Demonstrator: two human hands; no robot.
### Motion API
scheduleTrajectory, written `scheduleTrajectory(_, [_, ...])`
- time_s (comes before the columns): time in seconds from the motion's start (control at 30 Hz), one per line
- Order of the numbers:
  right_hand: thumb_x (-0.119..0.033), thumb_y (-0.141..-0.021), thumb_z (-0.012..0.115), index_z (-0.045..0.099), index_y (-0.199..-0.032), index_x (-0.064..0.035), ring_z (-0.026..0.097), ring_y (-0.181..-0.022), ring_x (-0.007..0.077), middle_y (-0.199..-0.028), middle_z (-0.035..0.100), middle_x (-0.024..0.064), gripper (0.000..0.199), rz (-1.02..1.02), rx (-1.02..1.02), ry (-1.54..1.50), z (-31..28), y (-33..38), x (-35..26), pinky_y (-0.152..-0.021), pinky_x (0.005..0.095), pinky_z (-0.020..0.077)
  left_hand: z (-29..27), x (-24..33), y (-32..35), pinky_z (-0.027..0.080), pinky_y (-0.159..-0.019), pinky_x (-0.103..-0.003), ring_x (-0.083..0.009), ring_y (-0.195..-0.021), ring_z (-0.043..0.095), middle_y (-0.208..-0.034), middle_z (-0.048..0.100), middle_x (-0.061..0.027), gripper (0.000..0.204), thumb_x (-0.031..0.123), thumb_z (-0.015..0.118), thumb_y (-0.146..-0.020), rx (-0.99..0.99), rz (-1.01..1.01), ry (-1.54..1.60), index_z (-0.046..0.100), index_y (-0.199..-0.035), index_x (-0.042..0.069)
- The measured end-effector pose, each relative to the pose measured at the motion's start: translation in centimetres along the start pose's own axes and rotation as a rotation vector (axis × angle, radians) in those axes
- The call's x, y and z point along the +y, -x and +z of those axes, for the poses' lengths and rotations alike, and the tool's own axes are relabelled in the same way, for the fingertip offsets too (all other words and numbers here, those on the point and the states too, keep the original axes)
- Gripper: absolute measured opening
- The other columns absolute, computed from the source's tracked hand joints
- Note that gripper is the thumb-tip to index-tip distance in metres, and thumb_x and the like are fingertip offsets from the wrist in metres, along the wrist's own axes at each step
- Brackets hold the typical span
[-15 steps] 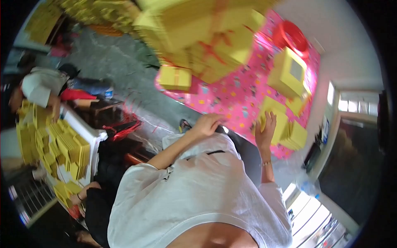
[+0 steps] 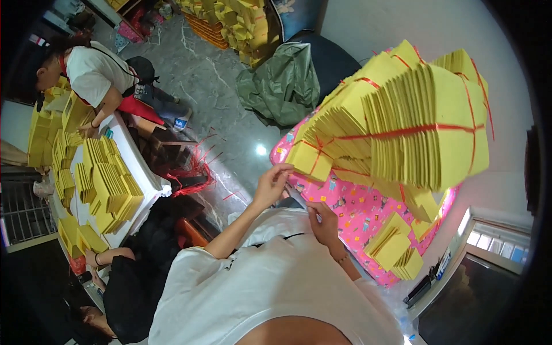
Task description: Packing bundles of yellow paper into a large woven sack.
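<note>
Yellow paper bundle, red ribbon apparently keeping it together, lay at two o'clock from left hand, fingers bunched, grip unclear; right hand, bundle's six o'clock, fingers loosely curled.

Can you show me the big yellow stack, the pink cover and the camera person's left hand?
Big yellow stack (image 2: 417,104): head view, on its layered edges.
Pink cover (image 2: 357,217): head view, on a bare patterned part.
Left hand (image 2: 270,188): head view, middle of it.
</note>
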State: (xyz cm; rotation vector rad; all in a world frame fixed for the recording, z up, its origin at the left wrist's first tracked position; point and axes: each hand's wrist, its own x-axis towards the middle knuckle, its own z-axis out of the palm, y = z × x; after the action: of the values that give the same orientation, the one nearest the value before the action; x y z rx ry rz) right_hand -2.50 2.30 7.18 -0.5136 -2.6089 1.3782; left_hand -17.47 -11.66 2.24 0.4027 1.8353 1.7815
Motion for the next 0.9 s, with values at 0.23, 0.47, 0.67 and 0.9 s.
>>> scheduleTrajectory(0.23, [-0.002,-0.081,0.058,0.063,-0.096,-0.0055,0.06,-0.073,0.0286,-0.081,0.06,0.0101,0.016,-0.282,-0.161,-0.061,6.9,-9.5,-6.5,-0.064,0.0362,0.0476,-8.8,1.5,-3.5,0.048,-0.073,-0.023,-0.0107,-0.085,0.06,-0.101,0.064,-0.0059,0.023,0.012,0.05,-0.094,0.269,-0.143,0.223,0.057,-0.114,0.005])
scheduleTrajectory(0.47, [-0.004,-0.083,0.058,0.063,-0.098,-0.005,0.061,-0.071,0.0237,-0.082,0.061,0.0093,0.016,-0.182,-0.015,-0.096,15.3,-19.1,-9.5,-0.061,0.0327,0.0487,-19.8,3.5,-10.4,0.048,-0.071,-0.023,-0.0109,-0.083,0.061,-0.102,0.064,-0.0062,0.023,0.011,0.05,-0.093,0.215,-0.234,0.3,0.056,-0.114,0.005])
scheduleTrajectory(0.67, [-0.008,-0.085,0.059,0.063,-0.1,-0.0032,0.064,-0.076,0.0164,-0.087,0.063,0.0091,0.016,0.03,0.076,-0.175,20.1,-28.1,-11.0,-0.068,0.0261,0.0512,-27.1,4.6,-17.5,0.049,-0.073,-0.024,-0.0098,-0.082,0.06,-0.1,0.065,-0.0055,0.021,0.011,0.051,-0.093,0.235,-0.171,0.131,0.057,-0.113,0.005])
scheduleTrajectory(0.9, [-0.013,-0.081,0.062,0.056,-0.111,-0.0031,0.062,-0.085,0.0259,-0.098,0.061,0.0145,0.032,0.132,0.46,-0.144,24.0,-44.7,-3.6,-0.07,0.0336,0.0505,-27.3,4.8,-26.4,0.05,-0.072,-0.025,-0.0115,-0.083,0.061,-0.099,0.065,-0.0062,0.021,0.011,0.05,-0.093,0.042,-0.264,0.124,0.057,-0.112,0.005])
